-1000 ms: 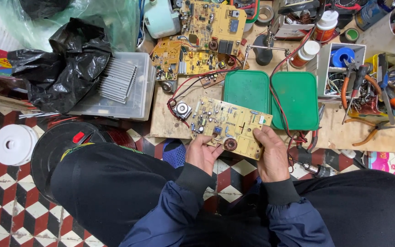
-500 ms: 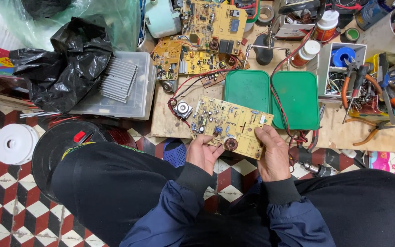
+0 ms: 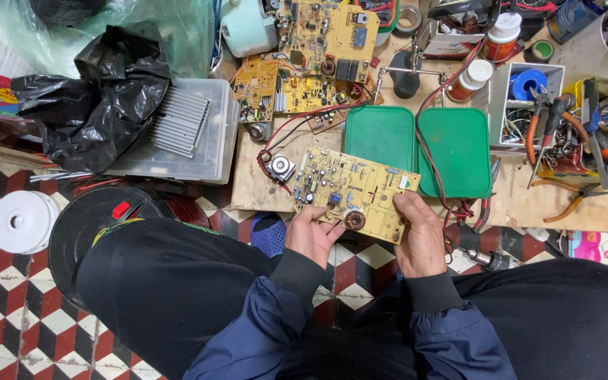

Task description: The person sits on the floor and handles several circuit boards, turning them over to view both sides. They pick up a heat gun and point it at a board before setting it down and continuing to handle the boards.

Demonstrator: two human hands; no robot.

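Both hands keep their grip closed on the yellow circuit board [image 3: 355,193]: left hand [image 3: 312,232] at its near-left edge, right hand [image 3: 418,236] at the near-right corner. Board hangs just over the table [image 3: 262,190] edge, beside the green tray [image 3: 416,148]. No shift since a second ago; inspection continues.

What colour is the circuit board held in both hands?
Yellow, seen in the head view: the circuit board, between left hand and right hand.
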